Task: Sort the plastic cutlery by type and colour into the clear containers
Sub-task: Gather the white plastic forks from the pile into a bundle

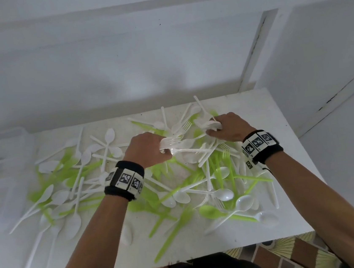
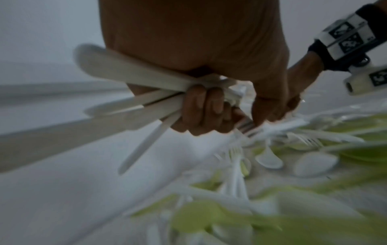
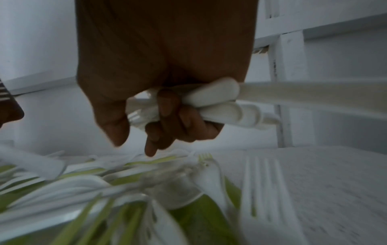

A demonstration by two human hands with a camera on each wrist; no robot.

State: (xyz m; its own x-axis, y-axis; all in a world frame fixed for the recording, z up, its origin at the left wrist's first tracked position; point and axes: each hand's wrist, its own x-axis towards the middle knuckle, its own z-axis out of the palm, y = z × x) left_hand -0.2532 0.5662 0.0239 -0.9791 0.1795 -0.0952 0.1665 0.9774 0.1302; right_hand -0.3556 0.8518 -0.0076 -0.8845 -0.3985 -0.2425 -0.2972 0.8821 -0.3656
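We see the left hand (image 1: 146,149) over the middle of the cutlery pile (image 1: 176,178), its fingers (image 2: 201,109) curled tight round a bundle of white forks (image 2: 134,99); the handles fan out of one side of the fist and the tines show at the other side. The left thumb and forefinger reach down to the white pieces just below.

The right hand (image 1: 229,126) sits at the far right of the pile. Its fingers (image 3: 167,106) are clamped on a second bundle of white forks (image 3: 226,106), handle ends stacked side by side. Its forefinger and thumb stand apart, pointing down at the pile without clear contact.

White and lime-green spoons and forks lie mixed across the white surface (image 1: 269,119). The clear containers (image 1: 2,158) stand at the far left edge, well apart from both hands.
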